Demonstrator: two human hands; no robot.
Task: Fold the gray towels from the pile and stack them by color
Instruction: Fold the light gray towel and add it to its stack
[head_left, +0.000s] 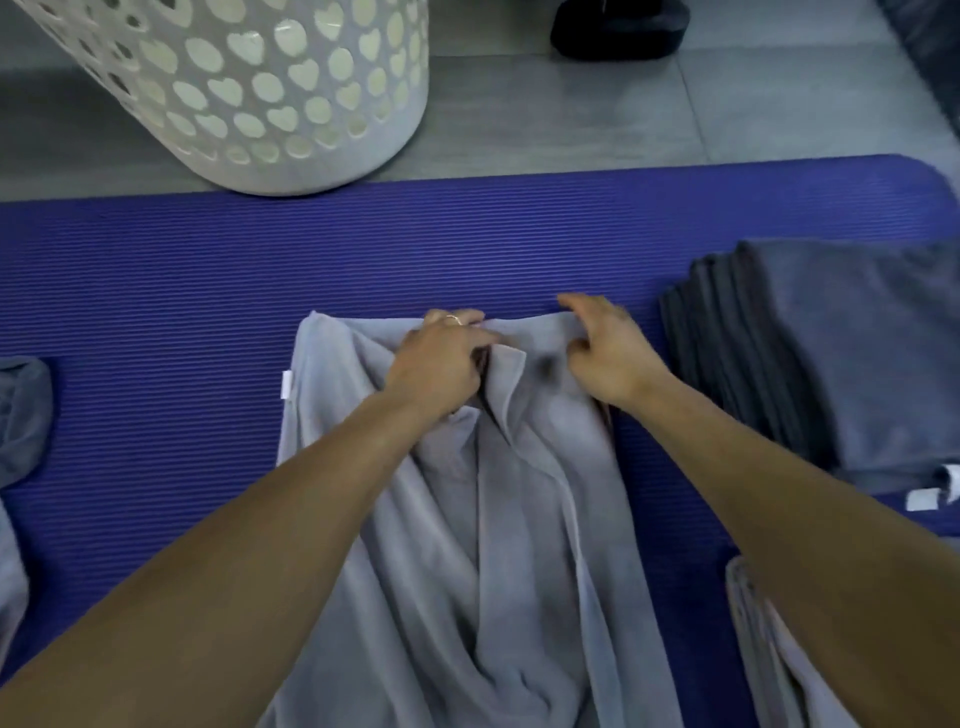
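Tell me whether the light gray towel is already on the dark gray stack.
No, the light gray towel lies rumpled on the purple mat, beside the dark gray stack, not on it.

A rumpled towel (498, 519) lies mid-mat (208, 270), both hands (441, 364) on its far edge. A folded stack (810, 353) sits to its right, and a basket (249, 93) stands behind on the floor (571, 114).

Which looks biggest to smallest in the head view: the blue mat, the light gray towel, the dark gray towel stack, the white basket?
1. blue mat
2. light gray towel
3. white basket and dark gray towel stack: both cut off by the frame, so unranked.
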